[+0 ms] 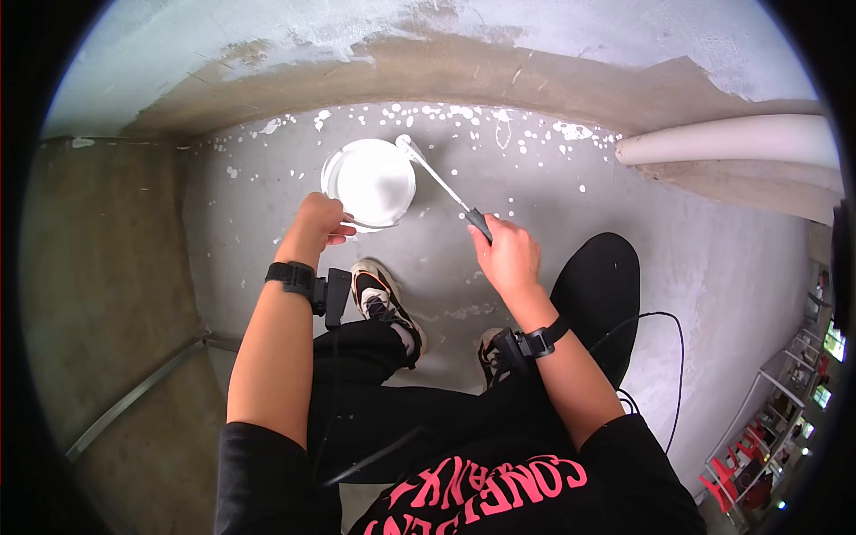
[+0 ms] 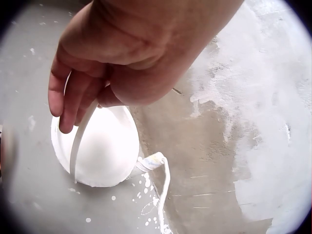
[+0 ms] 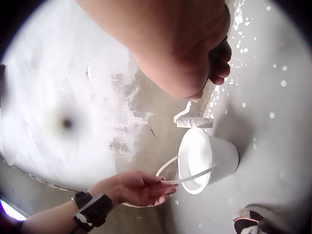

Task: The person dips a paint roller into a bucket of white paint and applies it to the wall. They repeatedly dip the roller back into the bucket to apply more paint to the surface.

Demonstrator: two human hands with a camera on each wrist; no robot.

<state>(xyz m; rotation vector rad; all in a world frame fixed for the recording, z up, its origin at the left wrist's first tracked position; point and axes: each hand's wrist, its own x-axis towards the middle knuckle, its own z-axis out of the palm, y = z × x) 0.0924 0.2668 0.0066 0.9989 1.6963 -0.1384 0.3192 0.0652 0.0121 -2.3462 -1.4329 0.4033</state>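
Note:
A white bucket holding white paint stands in front of me, just beyond my left shoe. My left hand grips the bucket's thin bail handle, which arches over the rim in the left wrist view. In my right hand is the dark grip of a paint roller. Its paint-coated rod reaches across to the bucket's far right side. The whitened roller sleeve lies close beside the rim. In the right wrist view, the right palm hides most of the roller's grip.
Paint splatters dot the grey floor along the base of a partly whitened wall. At the right a thick pale pipe runs along the wall. My shoes are close to the bucket. A black cable loops beside my right knee.

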